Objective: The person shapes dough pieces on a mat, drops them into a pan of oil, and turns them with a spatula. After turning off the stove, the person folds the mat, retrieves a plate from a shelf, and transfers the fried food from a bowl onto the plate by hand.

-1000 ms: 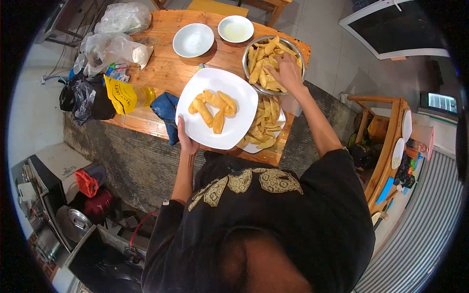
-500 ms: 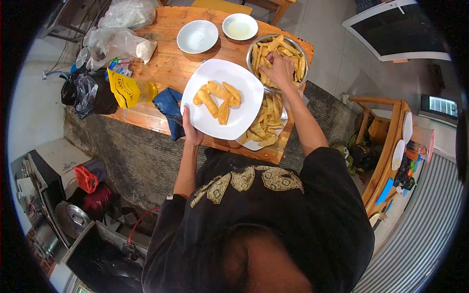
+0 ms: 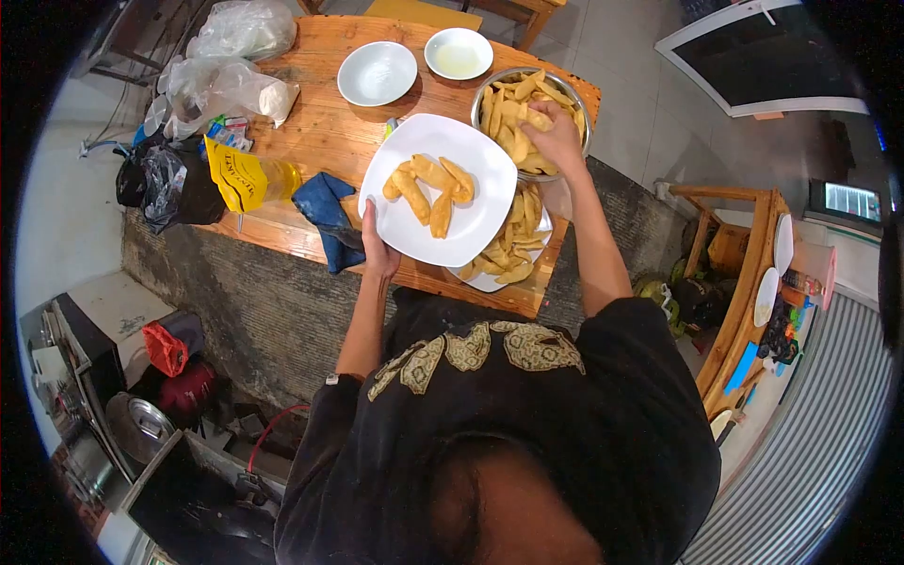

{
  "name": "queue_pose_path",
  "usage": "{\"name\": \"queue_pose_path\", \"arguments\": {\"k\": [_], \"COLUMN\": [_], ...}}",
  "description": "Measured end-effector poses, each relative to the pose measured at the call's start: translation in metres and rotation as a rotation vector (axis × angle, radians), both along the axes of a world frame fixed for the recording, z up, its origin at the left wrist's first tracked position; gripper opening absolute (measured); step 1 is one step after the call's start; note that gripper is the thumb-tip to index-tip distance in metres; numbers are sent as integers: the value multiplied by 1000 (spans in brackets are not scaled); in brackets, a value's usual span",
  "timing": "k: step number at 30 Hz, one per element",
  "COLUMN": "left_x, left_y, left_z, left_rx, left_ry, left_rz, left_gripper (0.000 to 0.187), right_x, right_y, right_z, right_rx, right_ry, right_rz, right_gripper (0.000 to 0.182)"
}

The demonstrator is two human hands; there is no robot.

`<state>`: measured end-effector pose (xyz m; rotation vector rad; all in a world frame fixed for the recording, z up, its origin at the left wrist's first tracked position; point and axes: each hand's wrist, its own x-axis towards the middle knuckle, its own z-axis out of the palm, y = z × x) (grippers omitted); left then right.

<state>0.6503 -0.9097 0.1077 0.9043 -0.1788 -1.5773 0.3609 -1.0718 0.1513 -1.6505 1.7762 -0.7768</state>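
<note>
My left hand (image 3: 379, 252) grips the near-left edge of a white square plate (image 3: 488, 155), its thumb over the rim. Several golden fritters (image 3: 412, 196) lie in the middle of that plate. Over the metal bowl (image 3: 589, 141), my right hand (image 3: 562, 137) pinches a long golden fritter (image 3: 538, 118) between thumb and fingers. The bowl is heaped with more such pieces. Below it, partly hidden by the held plate, another white plate (image 3: 488, 282) carries a pile of fritters.
On the wooden table (image 3: 325, 71) stand a white bowl (image 3: 377, 73) and a smaller bowl of pale liquid (image 3: 459, 54). A yellow oil pouch (image 3: 240, 179), a blue cloth (image 3: 325, 212) and plastic bags (image 3: 240, 33) sit at the left. A wooden shelf (image 3: 739, 311) stands to the right.
My right hand has lifted slightly from the pile and shifted right, now with a fritter visible in its fingers. The held plate has moved a little to the right.
</note>
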Motion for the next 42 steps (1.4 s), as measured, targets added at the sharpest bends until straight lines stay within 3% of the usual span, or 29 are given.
{"name": "queue_pose_path", "arguments": {"k": [5,11,14,17,20,26,29,32,35,37,40,42], "left_x": [-7,-9,-1,8,10,6,0,-5,-12,-15,-21,-19], "left_y": [-4,-3,1,4,5,3,0,-3,-6,-9,-13,-12], "left_z": [-10,-4,-7,-11,-11,-6,-8,-15,-18,-19,-17,-16], "left_rx": [29,-27,-8,-41,-42,-43,-23,1,25,12,-47,-52], "left_ry": [25,65,25,27,60,19,30,54,102,115,103,102], "left_rz": [-21,16,53,27,49,38,48,31,14,-1,-29,-53], "left_gripper": [61,53,54,55,54,54,54,54,55,56,56,56], "right_x": [50,74,49,25,24,24,10,12,19,41,64,61], "right_y": [55,85,58,37,36,38,39,51,66,82,98,95], "right_z": [14,21,11,3,-10,-13,-8,18,5,8,4,14], "right_rx": [82,-189,-192,-255,-228,-228,-70,-114,35,18,73,-36], "right_ry": [-162,191,40,588,644,529,269,0,-335,-295,-213,-25], "right_rz": [184,261,42,-8,59,-85,-184,-279,-109,36,-7,44], "right_gripper": [43,31,32,34,32,23,21,19,18,17,18,19]}}
